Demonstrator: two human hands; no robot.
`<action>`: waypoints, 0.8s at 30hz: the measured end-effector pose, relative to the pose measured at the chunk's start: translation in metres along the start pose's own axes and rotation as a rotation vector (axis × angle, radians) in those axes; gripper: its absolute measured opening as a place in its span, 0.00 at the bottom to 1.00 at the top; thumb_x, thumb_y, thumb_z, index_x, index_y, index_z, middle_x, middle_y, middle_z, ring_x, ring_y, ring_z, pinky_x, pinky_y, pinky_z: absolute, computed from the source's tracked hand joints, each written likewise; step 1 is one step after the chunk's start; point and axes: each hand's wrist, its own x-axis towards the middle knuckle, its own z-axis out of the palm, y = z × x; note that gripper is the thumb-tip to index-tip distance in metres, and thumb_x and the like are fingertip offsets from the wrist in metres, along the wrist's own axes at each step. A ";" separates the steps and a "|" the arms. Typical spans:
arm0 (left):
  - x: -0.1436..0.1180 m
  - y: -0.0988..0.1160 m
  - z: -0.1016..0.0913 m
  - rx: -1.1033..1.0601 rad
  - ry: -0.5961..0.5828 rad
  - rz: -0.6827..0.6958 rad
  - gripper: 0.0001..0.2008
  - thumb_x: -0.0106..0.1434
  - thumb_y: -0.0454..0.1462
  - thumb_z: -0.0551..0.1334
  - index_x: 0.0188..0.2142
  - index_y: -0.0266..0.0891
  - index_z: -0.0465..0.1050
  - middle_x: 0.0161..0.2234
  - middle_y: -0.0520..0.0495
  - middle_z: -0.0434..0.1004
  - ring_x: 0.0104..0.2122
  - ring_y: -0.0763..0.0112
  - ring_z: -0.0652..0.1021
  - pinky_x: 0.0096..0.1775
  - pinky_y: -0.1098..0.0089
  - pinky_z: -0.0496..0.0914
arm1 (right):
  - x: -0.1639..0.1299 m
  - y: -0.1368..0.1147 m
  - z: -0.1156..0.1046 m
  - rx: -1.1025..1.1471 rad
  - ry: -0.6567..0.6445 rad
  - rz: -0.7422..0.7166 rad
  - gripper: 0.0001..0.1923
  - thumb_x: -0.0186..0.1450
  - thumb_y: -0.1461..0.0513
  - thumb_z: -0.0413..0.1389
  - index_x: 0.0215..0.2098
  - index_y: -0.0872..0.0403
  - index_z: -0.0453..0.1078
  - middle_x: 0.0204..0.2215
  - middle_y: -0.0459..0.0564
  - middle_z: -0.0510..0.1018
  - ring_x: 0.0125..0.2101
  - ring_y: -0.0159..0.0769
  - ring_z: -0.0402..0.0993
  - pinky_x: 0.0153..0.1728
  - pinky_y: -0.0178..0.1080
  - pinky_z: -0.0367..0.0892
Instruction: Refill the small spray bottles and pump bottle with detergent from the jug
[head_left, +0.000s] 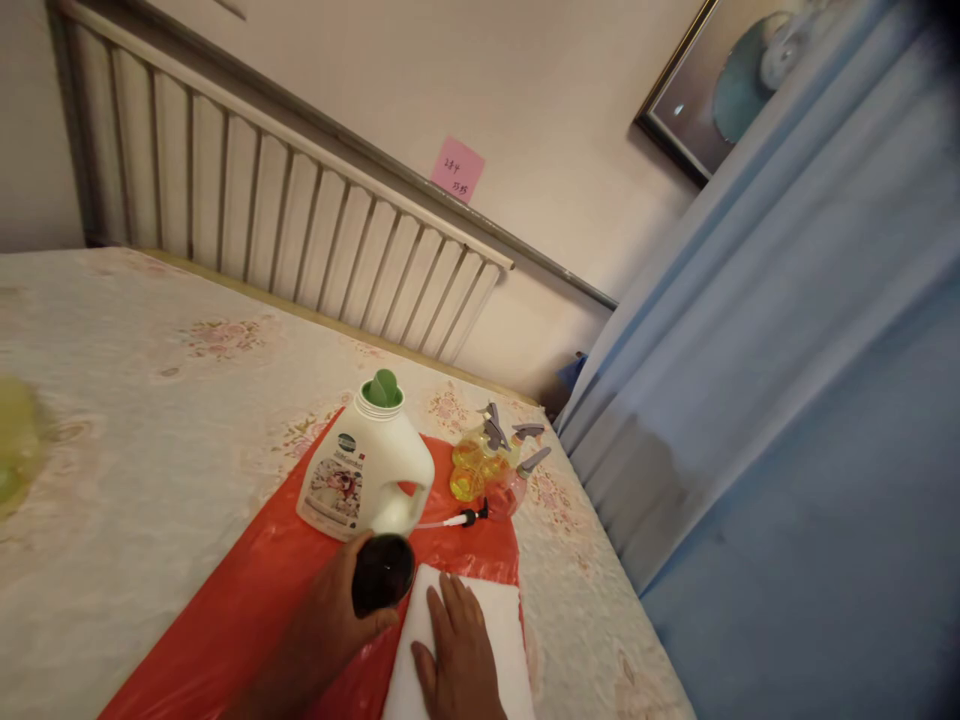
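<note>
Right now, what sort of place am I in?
Likely a room in a home, perhaps a bedroom, though I can't be sure: there's a radiator, a blue curtain and a flower-patterned cloth.

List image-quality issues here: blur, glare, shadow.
Head view: yellow object at left edge smeared; head view: glint on the framed picture, sheen on the red sheet; head view: dark patch, likely shadow, on the blue curtain; head view: dark cap in the left hand shows little detail.
</note>
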 end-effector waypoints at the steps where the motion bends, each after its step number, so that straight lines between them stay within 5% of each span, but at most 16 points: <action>1: 0.000 0.000 0.000 -0.002 -0.009 0.012 0.42 0.50 0.44 0.70 0.62 0.40 0.59 0.58 0.35 0.72 0.58 0.43 0.73 0.58 0.44 0.69 | 0.000 0.000 0.001 0.000 0.002 0.004 0.29 0.69 0.55 0.56 0.67 0.50 0.62 0.65 0.57 0.67 0.64 0.55 0.64 0.59 0.59 0.68; 24: 0.006 -0.032 0.022 -0.049 0.071 0.052 0.45 0.47 0.45 0.70 0.62 0.47 0.54 0.61 0.34 0.69 0.60 0.39 0.71 0.60 0.43 0.67 | 0.004 0.000 0.007 -0.030 0.109 0.009 0.30 0.68 0.51 0.57 0.65 0.49 0.63 0.63 0.55 0.71 0.62 0.53 0.68 0.58 0.55 0.70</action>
